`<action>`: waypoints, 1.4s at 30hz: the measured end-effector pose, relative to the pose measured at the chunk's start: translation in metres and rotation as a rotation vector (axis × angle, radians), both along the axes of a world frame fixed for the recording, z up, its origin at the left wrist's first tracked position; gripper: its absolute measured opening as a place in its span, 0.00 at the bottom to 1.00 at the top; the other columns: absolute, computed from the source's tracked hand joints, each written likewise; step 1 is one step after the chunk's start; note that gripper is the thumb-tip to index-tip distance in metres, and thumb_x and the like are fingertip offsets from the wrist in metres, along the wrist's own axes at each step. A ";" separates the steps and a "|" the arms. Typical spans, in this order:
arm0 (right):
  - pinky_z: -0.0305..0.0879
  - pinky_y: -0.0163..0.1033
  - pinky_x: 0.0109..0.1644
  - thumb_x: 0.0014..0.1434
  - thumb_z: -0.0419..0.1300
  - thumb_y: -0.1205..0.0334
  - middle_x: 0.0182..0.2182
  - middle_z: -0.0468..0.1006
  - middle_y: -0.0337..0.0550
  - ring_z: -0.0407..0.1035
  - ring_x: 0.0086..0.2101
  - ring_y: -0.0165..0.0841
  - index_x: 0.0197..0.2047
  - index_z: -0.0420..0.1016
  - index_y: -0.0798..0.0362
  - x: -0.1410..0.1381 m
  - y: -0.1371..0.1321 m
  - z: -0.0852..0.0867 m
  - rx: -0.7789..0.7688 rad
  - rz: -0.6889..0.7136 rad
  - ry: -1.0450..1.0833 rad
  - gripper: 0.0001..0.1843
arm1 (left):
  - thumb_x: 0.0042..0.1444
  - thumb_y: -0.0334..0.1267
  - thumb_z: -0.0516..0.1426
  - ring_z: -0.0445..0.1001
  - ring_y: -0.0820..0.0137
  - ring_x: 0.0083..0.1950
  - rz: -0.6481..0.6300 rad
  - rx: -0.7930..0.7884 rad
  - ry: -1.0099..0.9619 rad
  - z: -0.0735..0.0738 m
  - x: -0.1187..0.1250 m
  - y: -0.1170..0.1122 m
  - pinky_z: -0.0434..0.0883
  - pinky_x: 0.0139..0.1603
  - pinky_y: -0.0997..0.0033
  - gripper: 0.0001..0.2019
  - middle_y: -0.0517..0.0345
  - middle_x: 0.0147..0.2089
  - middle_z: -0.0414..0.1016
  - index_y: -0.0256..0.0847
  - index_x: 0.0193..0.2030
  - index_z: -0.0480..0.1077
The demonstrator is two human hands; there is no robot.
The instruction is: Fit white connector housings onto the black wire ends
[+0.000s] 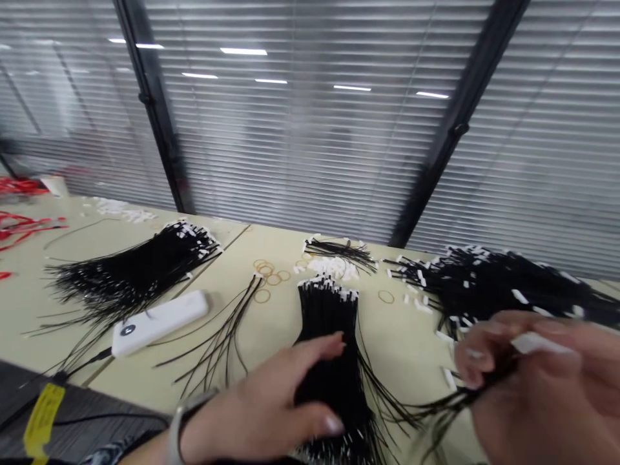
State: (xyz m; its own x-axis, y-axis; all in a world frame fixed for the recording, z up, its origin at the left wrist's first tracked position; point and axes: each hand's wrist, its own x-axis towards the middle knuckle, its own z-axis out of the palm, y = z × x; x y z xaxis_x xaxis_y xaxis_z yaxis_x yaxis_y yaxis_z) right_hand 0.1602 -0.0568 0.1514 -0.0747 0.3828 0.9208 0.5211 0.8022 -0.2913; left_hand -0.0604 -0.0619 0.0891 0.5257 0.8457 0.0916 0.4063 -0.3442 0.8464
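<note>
Across the middle bundle of thin black wires (pixel 327 316), which have small white connectors at their far ends, reaches my left hand (pixel 271 403). Its thumb and forefinger are spread apart, and contact with the bundle cannot be made out. At the right, my right hand (pixel 542 387) is closed around several black wires (pixel 448 403). Their loose ends trail left toward the middle bundle. A white piece (pixel 540 343) shows between the right fingers, somewhat blurred. Behind this hand lies a large pile of black wires (pixel 508 278) with white connectors.
Left stand another wire bundle (pixel 130 271), a white power bank (pixel 159 323) and a few loose wires (pixel 223 336). Rubber bands (pixel 268 271), white connectors (pixel 334 267) and a small wire bunch (pixel 341 250) lie farther back. Red wires (pixel 22 226) are far left. Blinds (pixel 290 129) rise behind the table.
</note>
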 end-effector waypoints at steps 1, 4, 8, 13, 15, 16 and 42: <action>0.64 0.35 0.17 0.59 0.45 0.76 0.26 0.67 0.40 0.68 0.21 0.29 0.46 0.68 0.46 -0.012 0.001 0.001 -0.084 0.129 0.135 0.20 | 0.50 0.43 0.60 0.57 0.63 0.64 -0.038 -0.022 -0.036 0.003 0.008 -0.005 0.56 0.64 0.58 0.37 0.51 0.65 0.55 0.47 0.65 0.48; 0.71 0.36 0.22 0.58 0.51 0.73 0.27 0.69 0.39 0.71 0.24 0.30 0.37 0.69 0.50 -0.040 0.006 0.001 -0.275 0.511 0.493 0.09 | 0.49 0.39 0.61 0.61 0.61 0.61 -0.212 -0.080 -0.162 0.014 0.024 -0.009 0.59 0.61 0.60 0.36 0.49 0.63 0.60 0.43 0.64 0.52; 0.74 0.43 0.42 0.59 0.54 0.69 0.34 0.72 0.41 0.73 0.37 0.32 0.38 0.67 0.50 -0.053 0.012 -0.005 -0.360 0.643 0.550 0.06 | 0.60 0.42 0.48 0.72 0.69 0.40 -0.328 -0.245 -0.269 0.022 0.027 -0.010 0.70 0.40 0.72 0.16 0.52 0.42 0.74 0.38 0.50 0.67; 0.62 0.52 0.56 0.61 0.51 0.65 0.52 0.67 0.47 0.63 0.53 0.39 0.53 0.61 0.47 -0.031 0.033 -0.039 -0.413 0.527 0.446 0.16 | 0.60 0.46 0.49 0.68 0.74 0.28 0.092 -0.302 -0.674 0.013 0.017 -0.005 0.70 0.40 0.69 0.16 0.59 0.25 0.68 0.36 0.29 0.65; 0.60 0.49 0.58 0.59 0.54 0.67 0.54 0.64 0.47 0.62 0.54 0.36 0.55 0.58 0.46 -0.018 0.046 -0.059 -0.401 0.352 0.385 0.21 | 0.58 0.45 0.52 0.68 0.75 0.26 0.201 -0.300 -0.969 0.014 0.018 0.007 0.71 0.43 0.64 0.14 0.62 0.23 0.65 0.37 0.27 0.61; 0.59 0.47 0.58 0.58 0.55 0.66 0.54 0.64 0.47 0.61 0.54 0.36 0.55 0.58 0.46 -0.013 0.053 -0.068 -0.421 0.282 0.334 0.22 | 0.57 0.44 0.53 0.67 0.76 0.25 0.221 -0.315 -1.075 0.016 0.019 0.014 0.72 0.41 0.63 0.13 0.63 0.24 0.64 0.37 0.28 0.61; 0.54 0.43 0.61 0.59 0.52 0.52 0.55 0.67 0.41 0.58 0.55 0.36 0.53 0.69 0.47 -0.016 0.049 -0.120 -0.735 0.418 -0.787 0.20 | 0.62 0.45 0.45 0.49 0.84 0.15 0.138 -0.720 -1.006 0.088 0.019 0.052 0.48 0.13 0.85 0.15 0.65 0.22 0.54 0.37 0.31 0.61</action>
State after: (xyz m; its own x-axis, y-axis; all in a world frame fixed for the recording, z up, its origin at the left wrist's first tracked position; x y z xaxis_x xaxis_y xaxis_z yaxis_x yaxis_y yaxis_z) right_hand 0.1438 -0.0076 0.0310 -0.7763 0.6172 0.1283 0.4998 0.7266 -0.4714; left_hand -0.0413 -0.0103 0.1775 0.3940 0.9131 -0.1053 -0.5358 0.3212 0.7808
